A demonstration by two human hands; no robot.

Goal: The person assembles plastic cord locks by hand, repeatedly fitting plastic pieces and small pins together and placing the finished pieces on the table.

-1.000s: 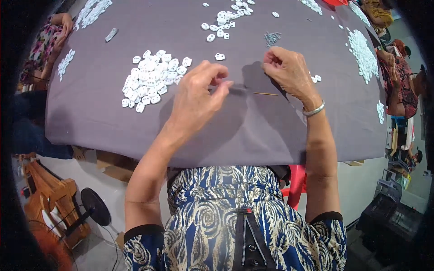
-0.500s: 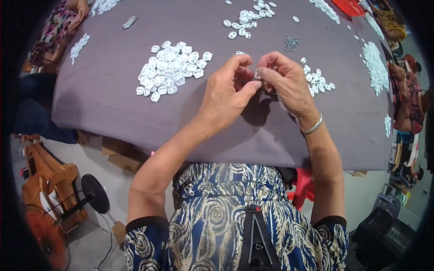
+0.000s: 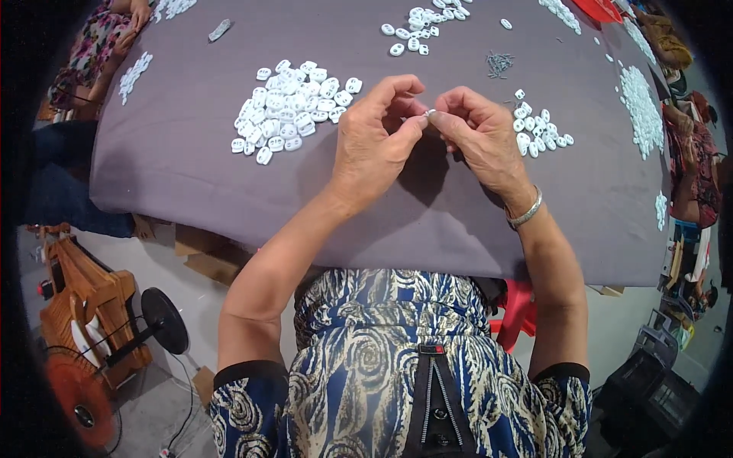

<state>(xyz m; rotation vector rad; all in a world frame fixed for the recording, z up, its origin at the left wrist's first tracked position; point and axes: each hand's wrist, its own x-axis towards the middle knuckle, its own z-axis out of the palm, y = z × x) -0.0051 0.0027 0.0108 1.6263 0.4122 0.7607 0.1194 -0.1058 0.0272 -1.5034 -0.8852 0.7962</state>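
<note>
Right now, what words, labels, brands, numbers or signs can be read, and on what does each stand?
None can be read.
White piece between the left hand and right hand: too small to tell.
Pile of white pieces: dark marks, too small to make out.
Dark tab on the garment: likewise.

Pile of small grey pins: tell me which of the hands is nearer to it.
Right. The right hand is on the near side of the grey pins, slightly left; the left hand is too, but farther left.
</note>
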